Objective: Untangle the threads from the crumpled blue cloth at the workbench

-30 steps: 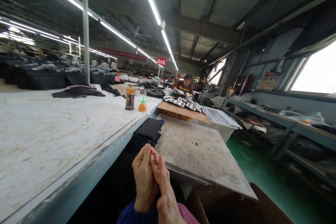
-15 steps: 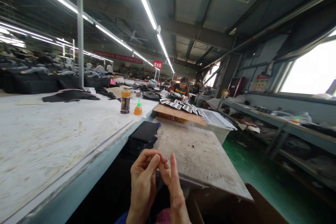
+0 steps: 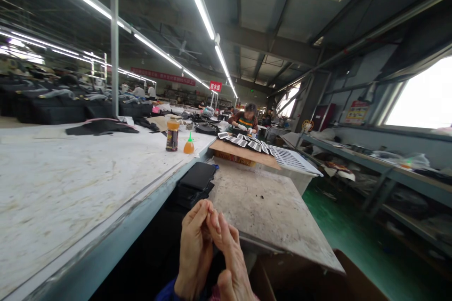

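My left hand [image 3: 195,244] is raised at the bottom middle, thumb and fingertips pressed together in a pinch. What it pinches, if anything, is too small to make out. My right hand [image 3: 229,244] meets it from the right. Its fingers stretch forward and their tips touch the left fingertips, while the thumb stands apart lower down. Both hands are held in the air before the near edge of a worn, stained board [image 3: 261,207]. Left of the board, beyond the hands, lies a stack of black moulded panels [image 3: 197,176].
A long white table [image 3: 88,174] runs along the left, bearing a bottle of amber liquid [image 3: 172,135] and a green-tipped squeeze bottle [image 3: 189,145]. White-and-black pieces [image 3: 243,141] lie on cardboard ahead. A gloved co-worker [image 3: 247,120] bends beyond them. A cardboard box [image 3: 300,275] stands lower right.
My right index finger, upright before, has come down towards the left fingertips, and the right thumb now shows. The view has shifted slightly left.
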Demonstrator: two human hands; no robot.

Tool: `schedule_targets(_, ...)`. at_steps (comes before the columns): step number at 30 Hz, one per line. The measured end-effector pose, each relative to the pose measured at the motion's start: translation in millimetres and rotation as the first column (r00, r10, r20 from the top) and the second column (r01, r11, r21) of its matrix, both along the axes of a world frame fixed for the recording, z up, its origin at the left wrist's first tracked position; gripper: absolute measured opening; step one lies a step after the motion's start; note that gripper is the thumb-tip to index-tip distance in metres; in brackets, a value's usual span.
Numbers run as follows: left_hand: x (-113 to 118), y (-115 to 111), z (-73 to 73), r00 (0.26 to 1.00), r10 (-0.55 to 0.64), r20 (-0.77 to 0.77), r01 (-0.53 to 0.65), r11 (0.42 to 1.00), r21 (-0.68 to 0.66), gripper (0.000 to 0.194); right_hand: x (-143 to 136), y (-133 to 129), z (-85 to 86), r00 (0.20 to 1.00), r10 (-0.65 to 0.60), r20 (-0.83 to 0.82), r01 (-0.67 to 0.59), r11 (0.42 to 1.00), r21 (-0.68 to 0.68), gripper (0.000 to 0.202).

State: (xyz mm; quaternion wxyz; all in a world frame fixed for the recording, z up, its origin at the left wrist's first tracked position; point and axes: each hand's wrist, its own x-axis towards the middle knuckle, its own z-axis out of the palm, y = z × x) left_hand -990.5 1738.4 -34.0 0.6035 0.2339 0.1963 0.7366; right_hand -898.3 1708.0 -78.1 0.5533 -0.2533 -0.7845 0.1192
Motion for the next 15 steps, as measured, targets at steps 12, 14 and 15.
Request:
schedule_targets(12, -11.9, 1.0, -2.4, 0.999, -0.045, 0.03, 0.041, 0.993, 0.107, 0.044, -2.8, 11.3, -18.4, 0.844, 0.304, -0.442, -0.454, 0.844, -0.286, 0.078)
schedule_targets(14, -13.8, 3.0, -4.4, 0.998, 0.051, -0.021, -0.048, 0.989, 0.141, 0.042, 0.1, 12.8, -13.0, 0.791, 0.308, -0.529, -0.508, 0.812, -0.287, 0.085)
schedule_targets(15, -14.4, 3.8, -5.4, 0.995, 0.093, -0.044, -0.085, 0.984, 0.155, 0.041, 1.6, 13.1, -9.2, 0.767, 0.305, -0.564, -0.526, 0.803, -0.281, 0.086)
